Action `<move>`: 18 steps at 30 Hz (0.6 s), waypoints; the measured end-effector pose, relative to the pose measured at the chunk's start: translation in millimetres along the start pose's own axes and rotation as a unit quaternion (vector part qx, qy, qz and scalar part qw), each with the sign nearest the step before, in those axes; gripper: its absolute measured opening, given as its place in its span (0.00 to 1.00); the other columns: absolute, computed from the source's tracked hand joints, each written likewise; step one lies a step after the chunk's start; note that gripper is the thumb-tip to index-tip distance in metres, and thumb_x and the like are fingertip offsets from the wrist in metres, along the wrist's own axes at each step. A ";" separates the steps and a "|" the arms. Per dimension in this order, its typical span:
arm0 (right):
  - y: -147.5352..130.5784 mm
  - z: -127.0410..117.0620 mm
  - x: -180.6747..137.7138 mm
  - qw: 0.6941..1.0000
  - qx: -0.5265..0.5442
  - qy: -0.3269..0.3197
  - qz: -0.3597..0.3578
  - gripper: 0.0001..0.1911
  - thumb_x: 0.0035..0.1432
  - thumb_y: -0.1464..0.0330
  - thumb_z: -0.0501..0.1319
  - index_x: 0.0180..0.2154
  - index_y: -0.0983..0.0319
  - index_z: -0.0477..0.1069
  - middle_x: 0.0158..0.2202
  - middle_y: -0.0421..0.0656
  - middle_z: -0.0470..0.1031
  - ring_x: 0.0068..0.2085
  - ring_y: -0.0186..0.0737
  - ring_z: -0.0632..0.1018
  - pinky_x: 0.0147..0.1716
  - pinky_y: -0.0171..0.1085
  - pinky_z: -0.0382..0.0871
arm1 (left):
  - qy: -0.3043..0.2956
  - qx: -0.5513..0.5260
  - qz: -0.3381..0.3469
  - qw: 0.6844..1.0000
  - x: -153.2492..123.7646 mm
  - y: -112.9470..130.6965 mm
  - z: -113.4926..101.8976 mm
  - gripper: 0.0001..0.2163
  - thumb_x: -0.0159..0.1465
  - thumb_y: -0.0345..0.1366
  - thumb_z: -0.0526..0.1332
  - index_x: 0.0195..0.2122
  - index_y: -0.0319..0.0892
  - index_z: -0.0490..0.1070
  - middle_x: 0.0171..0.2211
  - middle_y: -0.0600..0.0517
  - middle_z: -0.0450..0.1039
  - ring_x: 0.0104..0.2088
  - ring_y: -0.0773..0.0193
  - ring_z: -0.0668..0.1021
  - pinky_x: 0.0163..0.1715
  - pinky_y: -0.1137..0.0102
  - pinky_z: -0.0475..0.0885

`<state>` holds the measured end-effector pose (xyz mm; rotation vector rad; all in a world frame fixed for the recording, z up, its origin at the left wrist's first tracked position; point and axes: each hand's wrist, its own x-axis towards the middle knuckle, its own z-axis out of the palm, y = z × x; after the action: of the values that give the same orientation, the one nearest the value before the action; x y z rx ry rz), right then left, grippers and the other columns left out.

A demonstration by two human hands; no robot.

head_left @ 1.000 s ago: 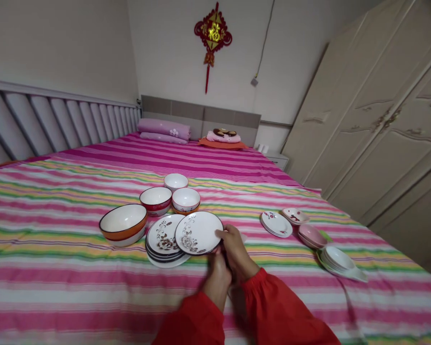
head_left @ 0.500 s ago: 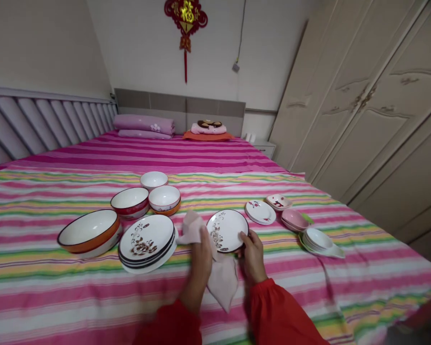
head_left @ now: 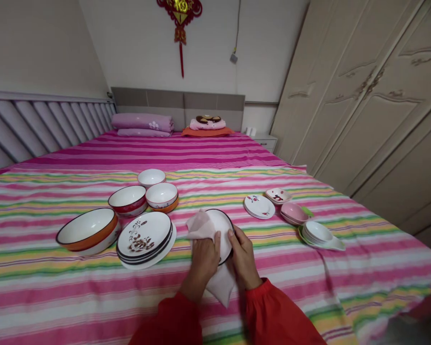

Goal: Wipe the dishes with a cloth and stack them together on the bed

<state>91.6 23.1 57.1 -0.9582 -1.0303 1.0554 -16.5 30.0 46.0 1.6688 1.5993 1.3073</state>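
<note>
My right hand (head_left: 243,258) grips the near edge of a white plate with a dark rim (head_left: 224,227), held above the striped bed. My left hand (head_left: 203,259) presses a pale pink cloth (head_left: 200,225) onto the plate's face; the cloth's tail hangs below the hands. The cloth hides the plate's flower pattern. Just left of my hands lies a stack of matching flowered plates (head_left: 144,238). Both sleeves are red.
A large orange-sided bowl (head_left: 87,231) and three smaller bowls (head_left: 143,193) sit left on the striped bedspread (head_left: 50,282). Small saucers (head_left: 259,206), a pink dish (head_left: 293,213) and stacked white dishes (head_left: 319,234) lie right. A wardrobe (head_left: 373,96) stands at the right.
The plate came off the stack and moved right. My left hand brought the pink cloth up and now covers the plate's face with it. The camera view also shifted right.
</note>
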 end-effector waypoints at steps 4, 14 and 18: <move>-4.3 -5.6 5.1 0.999 -0.005 0.053 -0.005 0.19 0.53 0.55 0.63 0.40 0.63 0.77 0.39 0.44 0.79 0.40 0.44 0.75 0.38 0.37 0.68 | 0.007 -0.054 -0.017 0.998 -14.7 -0.1 -0.3 0.18 0.59 0.46 0.61 0.43 0.37 0.76 0.49 0.34 0.75 0.62 0.43 0.64 0.65 0.53 0.43; 1.9 -14.3 21.2 0.997 -0.023 0.054 0.055 0.25 0.52 0.45 0.59 0.24 0.62 0.69 0.23 0.40 0.71 0.27 0.38 0.69 0.26 0.35 0.63 | -0.189 -0.197 0.062 0.960 -33.5 25.8 5.4 0.18 0.63 0.41 0.59 0.53 0.43 0.72 0.57 0.42 0.70 0.64 0.53 0.63 0.66 0.58 0.47; -0.3 -6.8 12.4 0.997 -0.065 0.026 0.019 0.25 0.55 0.46 0.57 0.25 0.62 0.70 0.25 0.41 0.72 0.30 0.39 0.70 0.30 0.35 0.64 | -0.113 -0.199 0.038 0.973 -12.3 15.6 6.1 0.14 0.59 0.42 0.62 0.44 0.43 0.75 0.52 0.43 0.75 0.63 0.52 0.65 0.66 0.59 0.44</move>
<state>100.3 34.2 58.1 -1.1080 -1.0521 0.9985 -2.0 16.8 53.0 1.5692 1.0700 1.3171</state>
